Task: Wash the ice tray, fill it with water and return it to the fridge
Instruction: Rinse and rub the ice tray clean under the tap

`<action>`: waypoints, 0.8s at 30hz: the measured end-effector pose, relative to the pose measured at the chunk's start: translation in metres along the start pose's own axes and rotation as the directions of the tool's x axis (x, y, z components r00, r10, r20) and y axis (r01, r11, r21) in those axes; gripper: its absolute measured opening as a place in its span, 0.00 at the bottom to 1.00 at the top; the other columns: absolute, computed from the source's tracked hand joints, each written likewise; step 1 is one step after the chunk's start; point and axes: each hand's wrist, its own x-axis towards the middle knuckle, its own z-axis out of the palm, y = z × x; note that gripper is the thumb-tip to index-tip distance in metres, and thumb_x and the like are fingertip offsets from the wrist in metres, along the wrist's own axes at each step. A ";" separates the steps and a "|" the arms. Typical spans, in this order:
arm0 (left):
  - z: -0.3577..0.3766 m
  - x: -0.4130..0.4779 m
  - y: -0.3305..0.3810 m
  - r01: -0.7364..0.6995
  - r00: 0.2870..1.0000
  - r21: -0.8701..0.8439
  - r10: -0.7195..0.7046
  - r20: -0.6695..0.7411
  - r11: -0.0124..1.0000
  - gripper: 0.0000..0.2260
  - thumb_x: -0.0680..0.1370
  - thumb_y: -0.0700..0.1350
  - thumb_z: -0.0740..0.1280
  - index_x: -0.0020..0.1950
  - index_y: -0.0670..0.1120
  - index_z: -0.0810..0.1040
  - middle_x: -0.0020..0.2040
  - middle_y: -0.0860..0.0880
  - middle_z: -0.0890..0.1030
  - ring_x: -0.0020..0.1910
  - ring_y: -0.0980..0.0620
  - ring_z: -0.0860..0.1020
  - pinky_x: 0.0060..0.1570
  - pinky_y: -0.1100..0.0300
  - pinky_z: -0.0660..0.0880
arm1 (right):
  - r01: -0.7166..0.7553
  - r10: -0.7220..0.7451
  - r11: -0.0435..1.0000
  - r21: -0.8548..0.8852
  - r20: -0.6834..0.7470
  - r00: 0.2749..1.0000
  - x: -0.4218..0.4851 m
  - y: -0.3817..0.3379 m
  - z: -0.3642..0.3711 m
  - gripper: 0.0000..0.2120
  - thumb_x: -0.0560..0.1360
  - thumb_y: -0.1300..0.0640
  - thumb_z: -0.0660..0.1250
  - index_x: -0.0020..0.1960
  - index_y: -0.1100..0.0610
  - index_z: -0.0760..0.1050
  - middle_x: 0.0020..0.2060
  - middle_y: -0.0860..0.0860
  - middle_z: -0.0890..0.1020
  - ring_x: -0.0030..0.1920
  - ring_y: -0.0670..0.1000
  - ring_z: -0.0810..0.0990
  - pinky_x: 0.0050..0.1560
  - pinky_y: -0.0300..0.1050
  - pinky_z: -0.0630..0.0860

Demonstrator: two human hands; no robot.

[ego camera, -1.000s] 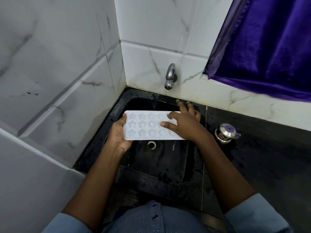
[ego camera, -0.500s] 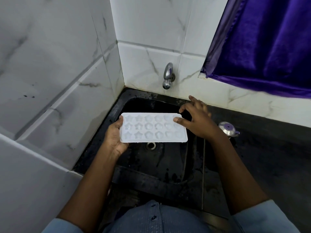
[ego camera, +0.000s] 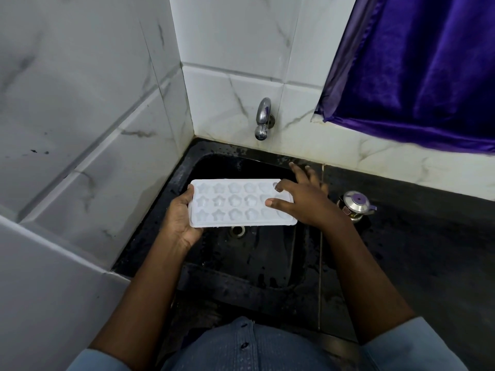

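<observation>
The left hand (ego camera: 179,220) has its grip closed on the short 9 o'clock end of the white ice tray (ego camera: 235,204), thumb on the top rim and fingers curled underneath. The right hand (ego camera: 310,203) keeps an open grip. Its thumb and forefinger lie on the tray's 3 o'clock end and its other fingers splay past the edge, toward 1 o'clock.

The tray sits level between both hands, above the black sink (ego camera: 241,266), with the drain (ego camera: 237,231) showing just under its near edge. It has three rows of star and flower cells (I cannot tell whether they hold water).

A chrome tap (ego camera: 263,119) juts from the white marble-look tiles (ego camera: 80,103) at 12 o'clock of the tray. On the dark desk (ego camera: 428,250), at 3 o'clock just beyond the right hand, stands a small steel pot (ego camera: 356,206) with a purple-knobbed lid; its label is too small to read. A purple curtain (ego camera: 415,62) hangs at 1 o'clock.
</observation>
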 end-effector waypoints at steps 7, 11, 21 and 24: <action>0.003 0.001 -0.001 -0.012 1.000 0.020 0.011 0.006 1.000 0.18 0.87 0.54 0.61 0.61 0.42 0.83 0.58 0.39 0.88 0.51 0.40 0.88 0.38 0.45 0.85 | -0.011 0.011 1.000 -0.010 -0.014 1.000 0.000 0.001 0.001 0.31 0.71 0.20 0.58 0.63 0.39 0.75 0.85 0.47 0.47 0.83 0.58 0.40 0.74 0.69 0.48; 0.003 0.001 -0.002 -0.017 1.000 0.005 0.017 0.027 1.000 0.20 0.87 0.54 0.60 0.62 0.41 0.83 0.57 0.39 0.88 0.51 0.39 0.88 0.39 0.45 0.85 | -0.020 0.020 0.999 -0.027 -0.023 1.000 0.000 0.003 0.003 0.39 0.67 0.17 0.54 0.70 0.37 0.71 0.85 0.46 0.46 0.83 0.59 0.40 0.74 0.69 0.48; 0.003 0.004 0.000 -0.029 0.999 0.016 0.029 0.018 0.999 0.20 0.87 0.54 0.59 0.62 0.40 0.82 0.55 0.39 0.88 0.50 0.40 0.88 0.38 0.46 0.85 | -0.025 0.024 0.999 -0.028 -0.020 1.000 0.000 0.005 0.005 0.41 0.66 0.16 0.52 0.73 0.35 0.67 0.85 0.46 0.47 0.83 0.59 0.40 0.74 0.70 0.47; 0.005 0.004 0.001 -0.027 1.000 0.020 0.027 0.012 0.999 0.20 0.87 0.54 0.59 0.62 0.40 0.82 0.56 0.39 0.88 0.50 0.40 0.88 0.38 0.47 0.86 | -0.027 0.027 1.000 -0.012 -0.004 1.000 0.000 0.004 0.005 0.40 0.67 0.17 0.53 0.72 0.36 0.68 0.85 0.46 0.47 0.83 0.58 0.40 0.74 0.70 0.47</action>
